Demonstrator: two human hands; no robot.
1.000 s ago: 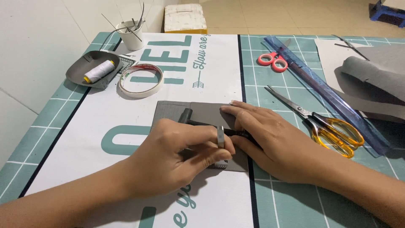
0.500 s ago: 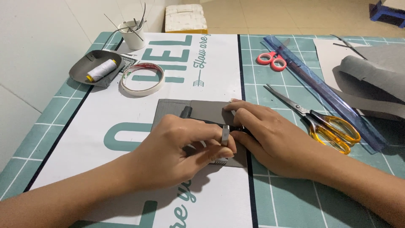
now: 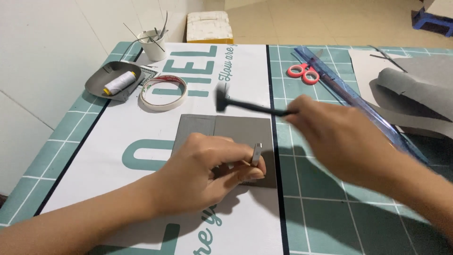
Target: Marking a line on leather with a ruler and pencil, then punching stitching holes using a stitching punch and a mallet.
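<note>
The left hand (image 3: 207, 170) pinches a small metal punch (image 3: 256, 155) upright on the grey sheet (image 3: 226, 130). Above that sheet, the right hand (image 3: 330, 134) is closed around a blurred black hammer (image 3: 250, 106).

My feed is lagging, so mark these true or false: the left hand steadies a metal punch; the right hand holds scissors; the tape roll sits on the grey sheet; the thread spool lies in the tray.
1. Left hand steadies a small upright metal punch: true.
2. Right hand holds scissors: false, a black hammer.
3. White tape roll sits on the grey leather sheet: false, beside it.
4. White thread spool lies in the grey tray: true.
</note>
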